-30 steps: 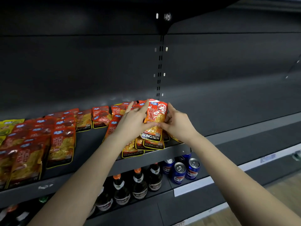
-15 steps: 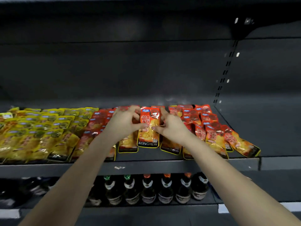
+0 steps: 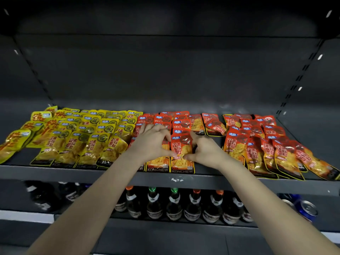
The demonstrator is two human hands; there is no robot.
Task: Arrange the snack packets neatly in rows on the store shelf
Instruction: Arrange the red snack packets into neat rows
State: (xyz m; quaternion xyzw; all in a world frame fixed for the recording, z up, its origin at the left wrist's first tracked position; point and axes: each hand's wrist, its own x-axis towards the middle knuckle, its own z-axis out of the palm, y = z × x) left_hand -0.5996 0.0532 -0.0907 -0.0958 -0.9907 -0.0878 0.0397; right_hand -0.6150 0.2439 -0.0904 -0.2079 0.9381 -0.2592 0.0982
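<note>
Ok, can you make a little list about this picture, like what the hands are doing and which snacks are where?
left hand: pinches the left edge of a red packet
right hand: pinches the same packet's right edge
yellow packets: left part of the shelf, in overlapping rows
other red packets: right part, messier, some tilted
bottles: standing on the shelf below
cans: below, far right

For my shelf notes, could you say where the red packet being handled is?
Head view, centre: the red packet lies at the shelf front edge, between left hand and right hand.
</note>
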